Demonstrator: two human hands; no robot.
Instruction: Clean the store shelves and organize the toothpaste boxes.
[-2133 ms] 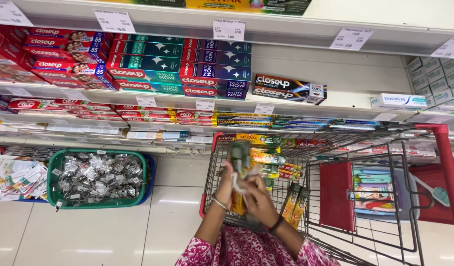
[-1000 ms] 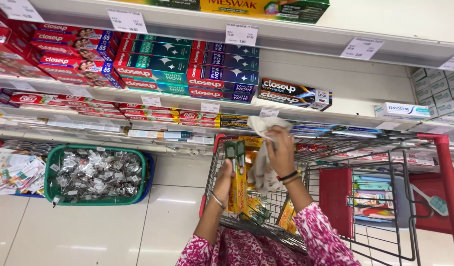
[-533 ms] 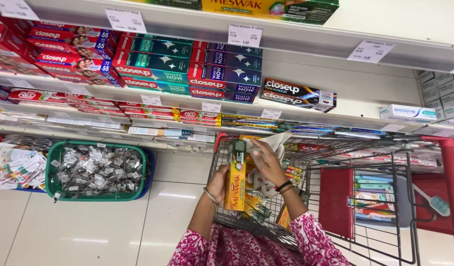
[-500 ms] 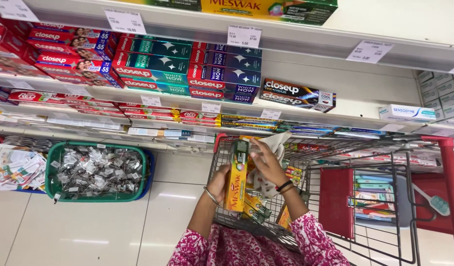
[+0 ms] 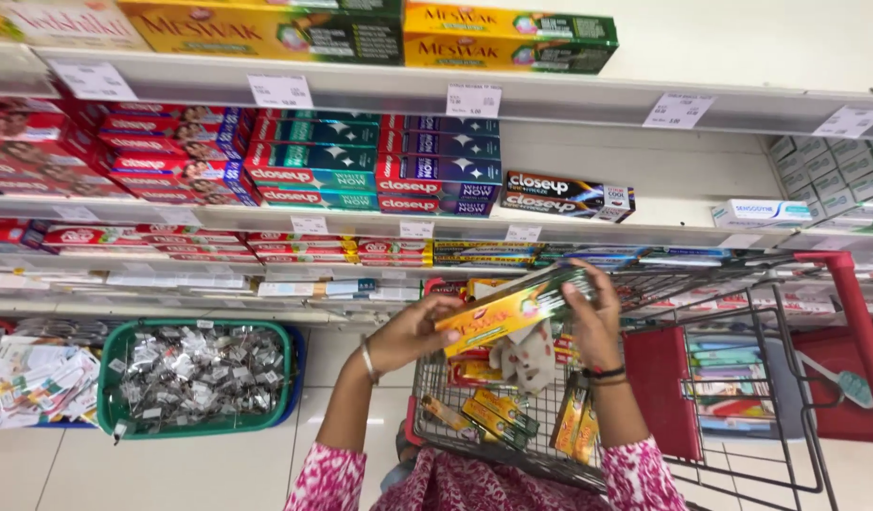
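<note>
Over cart (image 5: 739,397), hands (image 5: 408,333) gripping box (image 5: 512,309)

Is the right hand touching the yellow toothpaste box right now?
Touching. The head view shows the right hand gripping the yellow toothpaste box at its green end, fingers wrapped over it.

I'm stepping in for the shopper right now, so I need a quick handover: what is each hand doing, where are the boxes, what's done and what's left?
Left hand: grips the near end of a long yellow and green toothpaste box, held level over the trolley.
Right hand: grips the box's far end; a crumpled piece of paper hangs beneath it.
Wire trolley: several yellow boxes of the same kind already lie inside, below the hands.
Shelves ahead hold more toothpaste cartons.
Done: some boxes are in the trolley.
Left: the held box is not yet in the trolley.
</note>
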